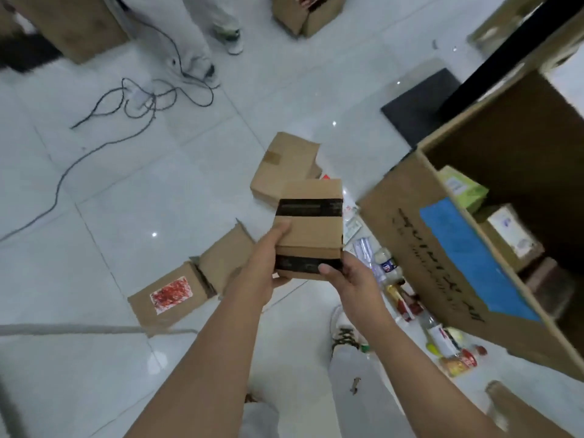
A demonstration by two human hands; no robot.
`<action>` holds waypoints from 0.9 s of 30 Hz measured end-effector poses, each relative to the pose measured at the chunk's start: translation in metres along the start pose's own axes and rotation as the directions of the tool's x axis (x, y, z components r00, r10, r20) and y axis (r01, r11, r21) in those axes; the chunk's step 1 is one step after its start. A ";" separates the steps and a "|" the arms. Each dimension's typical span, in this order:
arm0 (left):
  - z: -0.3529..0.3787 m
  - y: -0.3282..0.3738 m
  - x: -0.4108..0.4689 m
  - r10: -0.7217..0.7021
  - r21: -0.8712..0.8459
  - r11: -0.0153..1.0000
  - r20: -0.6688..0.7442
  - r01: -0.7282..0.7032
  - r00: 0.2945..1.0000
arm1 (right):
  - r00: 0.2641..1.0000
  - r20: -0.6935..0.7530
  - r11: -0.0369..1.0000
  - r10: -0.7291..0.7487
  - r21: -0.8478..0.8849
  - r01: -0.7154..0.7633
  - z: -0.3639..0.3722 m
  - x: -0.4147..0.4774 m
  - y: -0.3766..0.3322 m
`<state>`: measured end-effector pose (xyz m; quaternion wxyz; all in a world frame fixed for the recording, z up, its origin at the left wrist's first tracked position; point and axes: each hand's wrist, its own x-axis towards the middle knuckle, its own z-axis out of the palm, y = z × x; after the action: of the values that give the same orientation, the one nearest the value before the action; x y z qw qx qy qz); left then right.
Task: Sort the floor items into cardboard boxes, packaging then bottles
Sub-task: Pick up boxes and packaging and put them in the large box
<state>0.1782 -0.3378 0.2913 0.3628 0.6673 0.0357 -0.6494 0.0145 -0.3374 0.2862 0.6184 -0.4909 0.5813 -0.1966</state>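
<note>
I hold a small brown cardboard box with black tape bands (311,227) in the air above the floor. My left hand (268,254) grips its left side and my right hand (344,276) grips its lower right corner. To the right stands a large open cardboard box with a blue patch (420,248); inside it lie a green packet (463,189) and several small cartons. Bottles and wrappers (407,298) lie in a row on the floor along that big box. Another small box (284,169) lies on the floor behind the held one.
A flattened box with a red label (180,289) lies on the white tiles at left. Black cables (139,102) trail across the floor top left, near another person's legs (196,36). More cardboard boxes stand at the top. A black mat and post (423,102) are at upper right.
</note>
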 end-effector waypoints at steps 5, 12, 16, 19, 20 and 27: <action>0.111 0.052 -0.041 0.252 0.087 0.960 0.149 -0.266 0.956 | 0.987 -0.156 0.974 -0.046 0.213 0.079 -0.091 -0.013 -0.081; 0.252 0.086 -0.038 0.371 0.242 0.848 0.365 -0.472 0.854 | 0.888 -0.457 0.905 0.060 0.399 0.145 -0.206 0.008 -0.115; 0.311 0.072 -0.018 0.390 0.409 0.737 0.394 -0.538 0.833 | 0.817 -0.551 0.900 0.171 0.425 0.099 -0.252 0.036 -0.095; 0.336 0.064 -0.009 0.358 0.470 0.700 0.421 -0.538 0.834 | 0.756 -0.617 0.907 0.219 0.413 0.075 -0.274 0.061 -0.079; 0.341 0.063 -0.008 0.341 0.482 0.703 0.418 -0.523 0.842 | 0.741 -0.633 0.915 0.224 0.398 0.064 -0.278 0.070 -0.074; 0.338 0.061 0.011 0.307 0.559 0.713 0.293 -0.423 0.905 | 0.821 -0.481 0.927 0.306 0.346 -0.143 -0.278 0.131 -0.043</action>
<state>-0.0725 -0.5667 0.3443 0.2506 0.6806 -0.3417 -0.5977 -0.1924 -0.5682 0.2968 0.5202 -0.2474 0.7467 -0.3326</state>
